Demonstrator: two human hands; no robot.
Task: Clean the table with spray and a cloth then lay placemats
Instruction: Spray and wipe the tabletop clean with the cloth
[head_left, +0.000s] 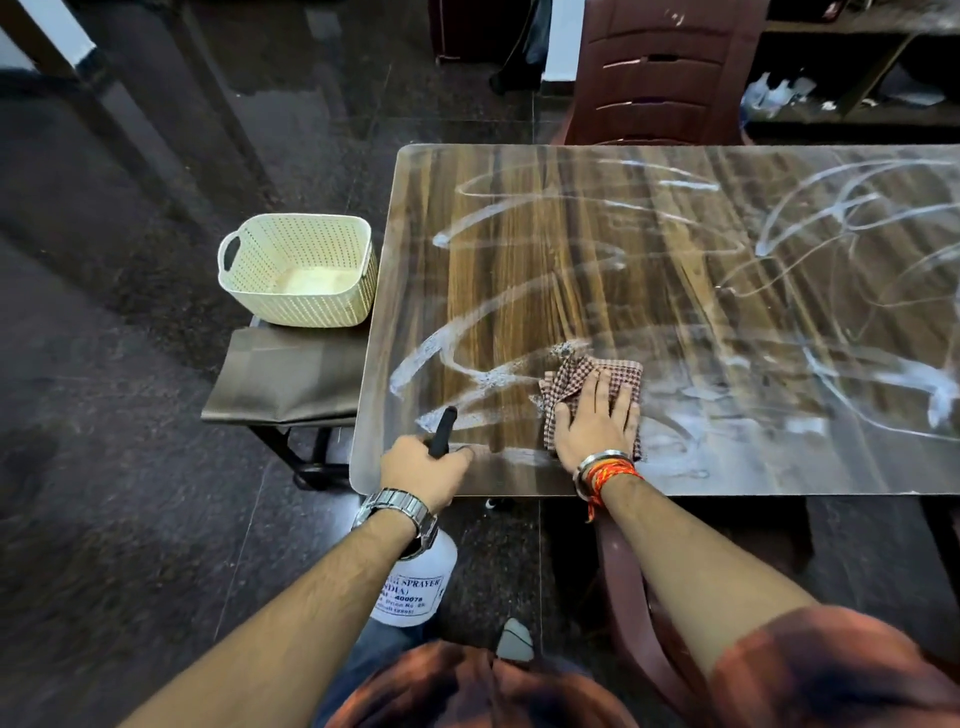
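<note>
— Your hands?
— My left hand (423, 467) gripped the spray bottle (415, 592), which hung below it off the table (498, 291) edge. My right hand (597, 423) lay flat, fingers spread, on the cloth (587, 371).
— The risk?
— The bottle could've knocked that edge. Beyond my right hand, white streaks (439, 240) crossed the top; a soaked cloth would probably have smeared them, leaving film.

Right hand (597, 421) flat on checked cloth (576, 374) on streaked table (519, 234); left hand (421, 470) around sprayer (415, 592).
</note>
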